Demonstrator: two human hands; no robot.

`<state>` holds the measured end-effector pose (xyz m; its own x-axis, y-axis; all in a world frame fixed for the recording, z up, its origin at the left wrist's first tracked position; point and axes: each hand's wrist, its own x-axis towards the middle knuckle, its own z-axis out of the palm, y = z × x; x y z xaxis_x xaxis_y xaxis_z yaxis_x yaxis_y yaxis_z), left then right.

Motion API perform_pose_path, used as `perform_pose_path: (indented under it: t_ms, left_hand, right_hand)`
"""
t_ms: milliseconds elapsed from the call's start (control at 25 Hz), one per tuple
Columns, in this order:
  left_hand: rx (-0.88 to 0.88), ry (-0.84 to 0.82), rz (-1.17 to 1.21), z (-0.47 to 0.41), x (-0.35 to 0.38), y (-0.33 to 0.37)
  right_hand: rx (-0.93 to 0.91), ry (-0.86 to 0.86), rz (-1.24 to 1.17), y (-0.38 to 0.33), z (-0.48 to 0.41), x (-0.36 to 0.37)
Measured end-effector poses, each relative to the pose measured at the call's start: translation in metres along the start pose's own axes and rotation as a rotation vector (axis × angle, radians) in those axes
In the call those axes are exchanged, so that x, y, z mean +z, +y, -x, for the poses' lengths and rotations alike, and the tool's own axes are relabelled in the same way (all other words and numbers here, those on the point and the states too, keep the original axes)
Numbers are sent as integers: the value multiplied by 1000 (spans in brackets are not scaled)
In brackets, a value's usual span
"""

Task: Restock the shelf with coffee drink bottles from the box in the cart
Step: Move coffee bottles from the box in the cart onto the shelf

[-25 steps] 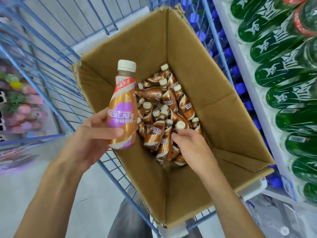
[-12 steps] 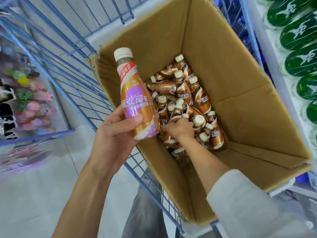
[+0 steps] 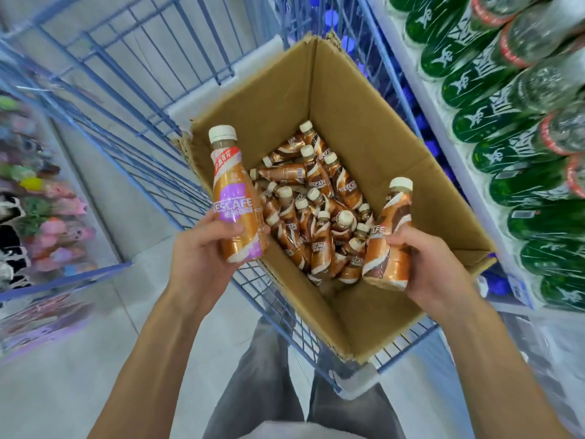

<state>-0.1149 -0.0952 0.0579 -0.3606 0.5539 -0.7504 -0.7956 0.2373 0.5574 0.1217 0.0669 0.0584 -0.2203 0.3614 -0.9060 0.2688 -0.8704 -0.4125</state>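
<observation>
An open cardboard box [image 3: 373,109] sits in a blue wire cart [image 3: 152,122]. Several brown Nescafe coffee bottles [image 3: 316,204] with cream caps lie heaped at its bottom. My left hand [image 3: 202,251] grips an orange and purple coffee bottle [image 3: 235,198] upright over the box's left rim. My right hand [image 3: 433,264] holds a brown and orange coffee bottle [image 3: 391,236] by its lower half, above the box's right side. Both bottles are clear of the heap.
A white shelf [image 3: 452,144] on the right carries rows of green bottles [image 3: 506,160] lying cap outward, with blue-capped bottles [image 3: 408,87] lower down behind the cart. A rack of colourful goods [image 3: 41,198] stands on the left. Grey floor and my trouser legs show below.
My right hand has come up out of the heap with a brown bottle in it and moved right. The left hand keeps its bottle. The camera has shifted.
</observation>
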Motion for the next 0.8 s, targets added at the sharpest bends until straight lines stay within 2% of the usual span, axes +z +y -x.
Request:
perform_pose_path:
  t_ms: [200, 440, 640, 800]
  left_hand:
    - [-25, -137, -45, 34, 27, 18]
    - [9, -361, -275, 76, 111, 25]
    - [25, -566, -402, 130, 177, 0]
    - [35, -723, -486, 187, 225, -54]
  right_hand:
    - [-146, -119, -290, 4, 65, 1]
    - [-431, -242, -361, -9, 142, -9]
    - [-563, -148, -440, 5, 214, -51]
    - [-636, -69, -589, 48, 271, -112]
